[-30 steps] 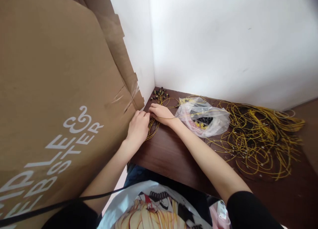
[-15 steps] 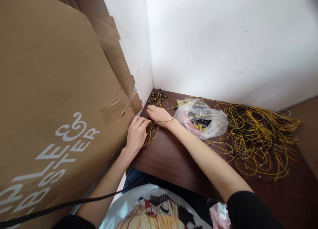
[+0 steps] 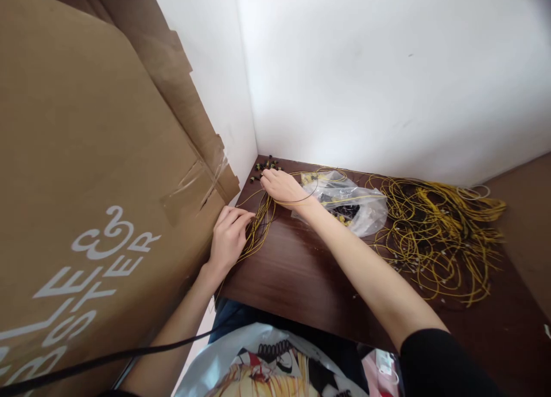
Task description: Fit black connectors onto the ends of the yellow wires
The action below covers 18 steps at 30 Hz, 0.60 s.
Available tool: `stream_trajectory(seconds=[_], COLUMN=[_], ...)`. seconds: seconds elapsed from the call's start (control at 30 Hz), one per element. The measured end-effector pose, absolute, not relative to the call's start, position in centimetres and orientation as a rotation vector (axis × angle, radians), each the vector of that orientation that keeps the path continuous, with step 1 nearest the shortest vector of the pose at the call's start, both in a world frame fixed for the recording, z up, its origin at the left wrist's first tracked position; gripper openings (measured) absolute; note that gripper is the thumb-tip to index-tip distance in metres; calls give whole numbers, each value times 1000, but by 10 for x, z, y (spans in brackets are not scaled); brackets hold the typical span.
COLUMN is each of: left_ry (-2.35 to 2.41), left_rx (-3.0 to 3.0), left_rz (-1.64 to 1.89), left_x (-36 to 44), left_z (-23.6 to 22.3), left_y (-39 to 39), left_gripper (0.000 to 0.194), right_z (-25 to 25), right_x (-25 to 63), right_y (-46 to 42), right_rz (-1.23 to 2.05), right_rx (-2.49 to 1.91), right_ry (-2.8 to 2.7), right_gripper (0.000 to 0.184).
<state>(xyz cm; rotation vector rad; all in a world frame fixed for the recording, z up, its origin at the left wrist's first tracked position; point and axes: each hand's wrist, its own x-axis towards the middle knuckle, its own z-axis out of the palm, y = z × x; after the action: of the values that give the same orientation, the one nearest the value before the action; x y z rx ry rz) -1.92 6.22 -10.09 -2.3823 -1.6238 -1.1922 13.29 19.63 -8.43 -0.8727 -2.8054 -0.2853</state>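
Left hand (image 3: 228, 236) curled, right hand (image 3: 282, 187) outstretched

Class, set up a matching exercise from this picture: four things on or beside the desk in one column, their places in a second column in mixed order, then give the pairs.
Things
1. cardboard box
2. plastic bag
3. loose tangle of yellow wires
4. black connectors

Places
A. far left corner of the desk, by the wall
B. right part of the desk
C. standing left of the desk
D. middle of the desk, just right of the right hand

Pairs: 1-C, 2-D, 3-B, 4-A
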Motion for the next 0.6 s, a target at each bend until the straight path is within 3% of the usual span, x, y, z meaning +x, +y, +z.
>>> stream_trajectory(seconds=[0.47,0.6], left_ry=[-1731,-1828], left_rx=[-2418,-2444], left_rz=[-1014,-1343], left_x=[-18,5], left_z=[-94,-68], left_y=[67,66], left_gripper=[25,24], right_z=[8,12], right_x=[216,229], right_y=[160,123], right_rz=[-465,-347], right_rx=[-997,-1068], right_ry=[-2539,-2442], right_gripper=[25,22])
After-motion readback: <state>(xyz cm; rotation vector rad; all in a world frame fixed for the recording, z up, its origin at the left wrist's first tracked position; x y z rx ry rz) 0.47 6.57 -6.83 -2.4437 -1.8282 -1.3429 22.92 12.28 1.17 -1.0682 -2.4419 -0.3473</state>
